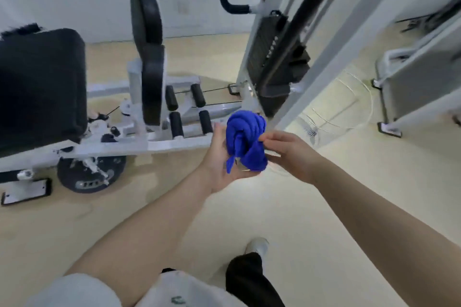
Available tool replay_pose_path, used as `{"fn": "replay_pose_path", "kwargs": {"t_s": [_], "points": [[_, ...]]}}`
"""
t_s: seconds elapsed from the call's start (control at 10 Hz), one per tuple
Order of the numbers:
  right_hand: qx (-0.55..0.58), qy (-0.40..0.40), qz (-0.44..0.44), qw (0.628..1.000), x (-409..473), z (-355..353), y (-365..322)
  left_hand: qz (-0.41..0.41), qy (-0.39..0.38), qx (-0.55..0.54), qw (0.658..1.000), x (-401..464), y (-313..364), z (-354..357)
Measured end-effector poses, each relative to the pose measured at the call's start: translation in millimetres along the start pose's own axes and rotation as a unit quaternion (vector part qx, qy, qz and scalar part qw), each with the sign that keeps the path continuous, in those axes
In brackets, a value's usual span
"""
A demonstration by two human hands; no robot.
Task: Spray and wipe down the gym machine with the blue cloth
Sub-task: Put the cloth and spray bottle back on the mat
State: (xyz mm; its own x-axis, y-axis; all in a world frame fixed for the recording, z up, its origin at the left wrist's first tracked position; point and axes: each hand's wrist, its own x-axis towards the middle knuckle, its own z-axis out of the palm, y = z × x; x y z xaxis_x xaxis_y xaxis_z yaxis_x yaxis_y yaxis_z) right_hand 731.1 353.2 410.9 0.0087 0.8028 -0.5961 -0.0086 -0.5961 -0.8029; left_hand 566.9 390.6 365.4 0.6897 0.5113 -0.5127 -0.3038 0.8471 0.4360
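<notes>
Beside the white gym machine, 2 hands bunch a blue cloth: left hand cupped under it, right hand pinching it. No spray bottle shows; wiping seemingly not yet begun.

Open floor lies from six to three o'clock; the weight stack blocks at twelve, the seat frame at ten.
</notes>
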Motion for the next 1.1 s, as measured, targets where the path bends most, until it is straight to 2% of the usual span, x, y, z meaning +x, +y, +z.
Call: {"fn": "replay_pose_path", "kwargs": {"t_s": [0.2,0.3,0.4,0.5,0.6,0.7,0.8,0.9,1.0,1.1], "points": [[0.047,0.108,0.033,0.992,-37,-193,22,-0.037,-0.013,0.109,0.993,132,-80,142],[0.049,0.186,0.042,0.980,-55,-259,27,-0.038,-0.006,0.136,0.990,181,-106,198],[0.071,0.251,0.055,0.964,-68,-327,38,-0.079,0.052,0.174,0.980,227,-128,247],[0.125,0.272,0.077,0.951,-72,-370,42,-0.097,0.151,0.175,0.968,267,-131,265],[0.177,0.301,0.081,0.934,-67,-410,41,-0.102,0.198,0.165,0.961,313,-122,281],[0.181,0.304,0.075,0.932,-50,-449,31,-0.061,0.193,0.150,0.968,372,-100,309],[0.196,0.295,0.068,0.933,-26,-483,18,-0.059,0.183,0.179,0.965,429,-73,330],[0.209,0.291,0.086,0.930,-6,-511,2,-0.093,0.211,0.356,0.906,467,-53,339],[0.195,0.300,0.092,0.929,14,-536,-11,-0.112,0.212,0.443,0.864,497,-42,340],[0.193,0.305,0.094,0.928,22,-545,-20,-0.117,0.179,0.468,0.858,511,-41,349]]}}
